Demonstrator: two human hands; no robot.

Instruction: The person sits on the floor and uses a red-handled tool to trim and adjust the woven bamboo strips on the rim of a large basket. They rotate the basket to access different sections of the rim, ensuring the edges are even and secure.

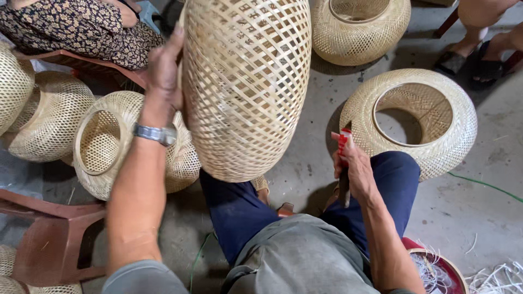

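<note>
Left hand (163, 68) grasps the side of a tall, oval, open-weave pale bamboo basket (246, 87), held upright above the knees and resting near the left thigh. Right hand (353, 166) is clenched on a red-handled tool (343, 142) with a dark shaft, down by the right knee, apart from the held basket.

Progress, judged: the held basket's lattice looks complete over the whole visible side; its upper rim is out of frame, so the rim finish cannot be told. Several round woven bamboo baskets with open mouths stand about: one to the right on the concrete floor (485, 218), namely the wide ring-mouthed basket (436, 147), one beyond (359, 32), more at left (103, 144).

Room: tight on the left, where the baskets and a reddish-brown plastic stool (52, 239) crowd the forearm. Bare floor lies at right, with a green cord (485, 185) across it and white strip offcuts (498, 277) beside a red-rimmed round container (444, 272). Another person's sandalled feet (479, 65) sit top right.
</note>
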